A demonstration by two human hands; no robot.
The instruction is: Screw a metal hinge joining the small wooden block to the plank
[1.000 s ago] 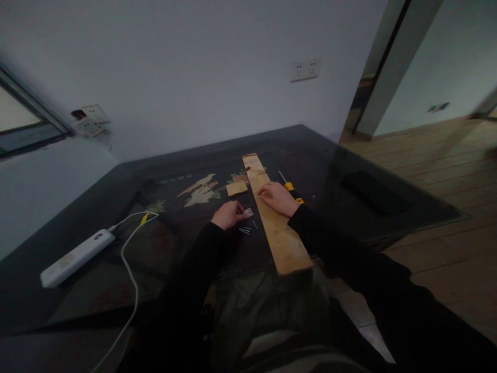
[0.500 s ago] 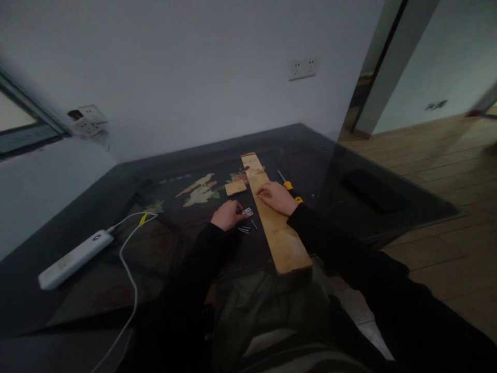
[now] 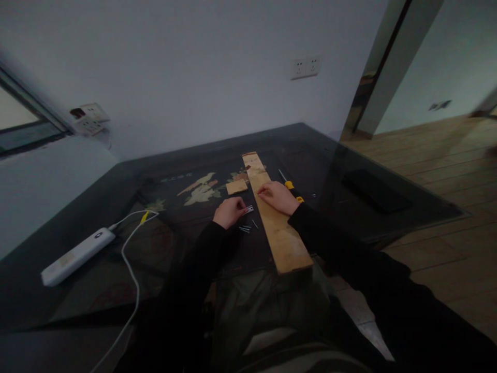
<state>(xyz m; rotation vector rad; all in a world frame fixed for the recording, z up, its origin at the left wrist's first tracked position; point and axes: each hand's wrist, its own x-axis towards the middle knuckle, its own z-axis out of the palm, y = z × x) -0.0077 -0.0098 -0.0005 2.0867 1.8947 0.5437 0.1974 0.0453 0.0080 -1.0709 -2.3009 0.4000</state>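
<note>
A long wooden plank (image 3: 277,233) lies on the dark glass table (image 3: 116,269), running away from me. My right hand (image 3: 277,197) rests flat on the plank, fingers stretched out. My left hand (image 3: 230,212) sits just left of the plank, fingers curled and pinching a small metal hinge (image 3: 248,209), lifted a little off the glass. Several screws (image 3: 246,228) lie loose below that hand. A small wooden block (image 3: 236,187) lies beyond my left hand. A yellow-handled screwdriver (image 3: 290,186) lies right of the plank, partly hidden behind my right hand.
A white power strip (image 3: 75,255) with a white cable (image 3: 130,264) lies at the left of the table. Wall sockets (image 3: 306,67) sit on the back wall. A dark flat object (image 3: 375,190) lies at the right. Wooden floor (image 3: 458,171) lies to the right.
My left hand has closed on the hinge and tipped it up off the glass. My right hand stays on the plank.
</note>
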